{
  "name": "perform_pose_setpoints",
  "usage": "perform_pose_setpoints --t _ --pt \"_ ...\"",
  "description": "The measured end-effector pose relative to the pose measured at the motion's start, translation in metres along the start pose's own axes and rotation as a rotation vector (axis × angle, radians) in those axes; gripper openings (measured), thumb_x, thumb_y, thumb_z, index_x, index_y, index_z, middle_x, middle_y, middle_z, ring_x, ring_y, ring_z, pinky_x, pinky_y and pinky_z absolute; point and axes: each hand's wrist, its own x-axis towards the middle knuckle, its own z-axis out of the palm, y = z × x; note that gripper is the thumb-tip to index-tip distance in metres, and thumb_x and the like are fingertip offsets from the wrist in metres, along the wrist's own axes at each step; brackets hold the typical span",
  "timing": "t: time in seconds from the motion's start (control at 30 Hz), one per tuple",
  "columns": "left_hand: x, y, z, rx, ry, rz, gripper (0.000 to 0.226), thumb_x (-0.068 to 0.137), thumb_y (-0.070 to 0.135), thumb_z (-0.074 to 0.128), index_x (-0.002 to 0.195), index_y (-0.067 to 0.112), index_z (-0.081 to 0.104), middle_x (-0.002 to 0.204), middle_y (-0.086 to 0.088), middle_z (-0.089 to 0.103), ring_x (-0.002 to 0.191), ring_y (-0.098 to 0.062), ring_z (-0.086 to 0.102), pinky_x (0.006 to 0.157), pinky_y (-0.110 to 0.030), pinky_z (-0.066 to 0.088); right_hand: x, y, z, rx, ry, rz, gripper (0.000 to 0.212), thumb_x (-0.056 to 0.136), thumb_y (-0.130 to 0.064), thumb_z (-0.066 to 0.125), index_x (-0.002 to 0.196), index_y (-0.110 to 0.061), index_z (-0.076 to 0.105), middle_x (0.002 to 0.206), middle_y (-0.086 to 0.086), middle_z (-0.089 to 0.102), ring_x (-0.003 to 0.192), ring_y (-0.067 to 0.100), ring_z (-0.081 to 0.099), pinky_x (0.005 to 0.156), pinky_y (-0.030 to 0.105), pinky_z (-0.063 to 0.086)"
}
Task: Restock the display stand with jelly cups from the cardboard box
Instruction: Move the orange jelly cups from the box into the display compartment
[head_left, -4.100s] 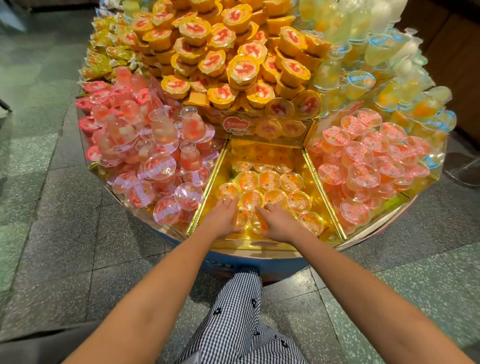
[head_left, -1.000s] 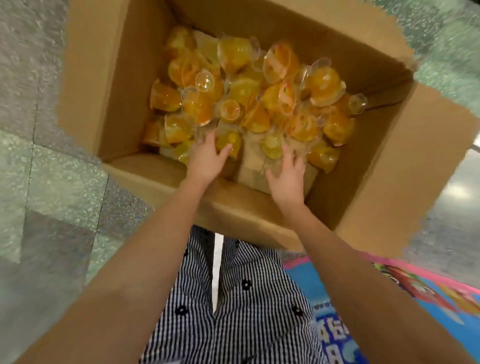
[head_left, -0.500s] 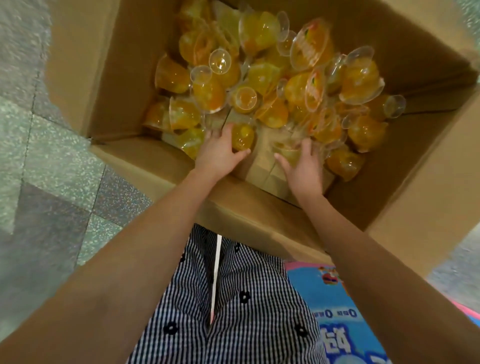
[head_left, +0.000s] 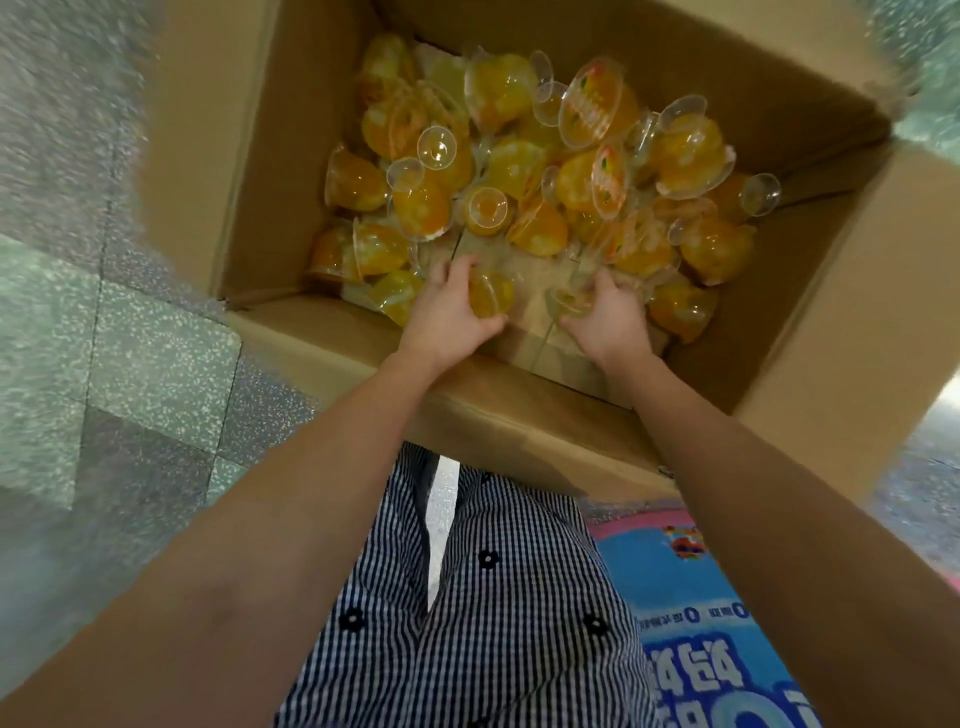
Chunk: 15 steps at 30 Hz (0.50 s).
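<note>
Head view, outer edges smeared. Brown cardboard box stands open on the green speckled floor; its far flap is cut off by the frame top. Orange jelly cups in clear plastic lie tumbled across the far and side parts of the box, and those lower in the heap are hidden. My left hand has fingers curled round one orange cup. My right hand curls round a second cup, its outline too blurred to read. Both wrists cross the near box wall. Bare cardboard bottom shows between my hands. Checked trousers and a blue printed panel sit below.
</note>
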Motion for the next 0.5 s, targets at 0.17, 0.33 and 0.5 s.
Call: perform_pose_setpoints --t 0.17,0.33,0.5 --pt "-0.026 0.017 -0.024 -0.184 0.082 -0.047 0.082 0.075 0.037 0.077 0.142 0.019 0.033 0.141 -0.004 0.041 0.127 -0.023 0.044 0.108 -0.040 0.039 -0.049 -0.014 -0.017 0.197 0.031 0.090 0.070 0.082 -0.030 0.073 0.140 -0.017 0.038 0.146 0.018 0.027 0.127 0.038 0.042 0.107 0.043 0.040" --pt "-0.052 0.046 -0.069 -0.281 0.070 0.028 0.076 0.079 0.033 0.074 0.142 0.018 0.036 0.138 -0.001 0.044 0.128 -0.020 0.042 0.110 -0.044 0.038 -0.108 -0.038 -0.047 0.426 0.163 0.158 0.075 0.082 -0.027 0.072 0.146 -0.020 0.033 0.147 0.015 0.021 0.123 0.031 0.044 0.096 0.029 0.037" --pt "-0.081 0.073 -0.129 -0.217 0.068 0.202 0.073 0.083 0.023 0.071 0.147 0.016 0.038 0.142 -0.003 0.043 0.129 -0.017 0.043 0.109 -0.032 0.038 -0.163 -0.074 -0.061 0.690 0.299 0.323 0.082 0.079 -0.034 0.073 0.148 -0.017 0.032 0.144 0.015 0.026 0.128 0.033 0.039 0.107 0.039 0.037"
